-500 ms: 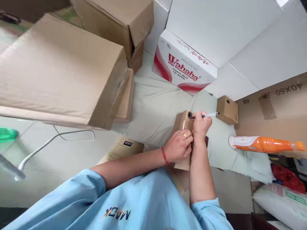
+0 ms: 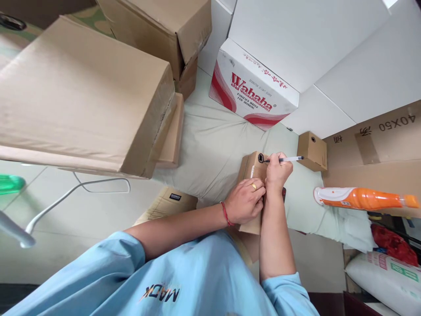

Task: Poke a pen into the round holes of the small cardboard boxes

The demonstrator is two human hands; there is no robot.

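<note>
A small brown cardboard box [image 2: 250, 164] lies before me on the pale green cloth, with a dark round mark or hole near its far end. My left hand [image 2: 247, 199], fingers curled, presses on the box's top and grips it. A pen [image 2: 289, 159] with a clear barrel is pinched in my right hand [image 2: 278, 173]. Its tip points left and is close beside the dark round spot; whether it touches the cardboard I cannot tell. My right wrist rests along the box's right side. A dark object [image 2: 283, 193] shows partly behind that wrist.
Large cardboard boxes [image 2: 85, 96] stand at the left. A Wahaha carton [image 2: 253, 90] is at the back wall. To the right are another small box [image 2: 312, 151], an orange bottle [image 2: 365, 197] lying down and a big carton [image 2: 388, 145]. A white sack [image 2: 384, 274] sits lower right.
My right hand and the pen have shifted slightly to the right, and the tip has moved a little off the dark round spot. My left hand and the box stay put.
</note>
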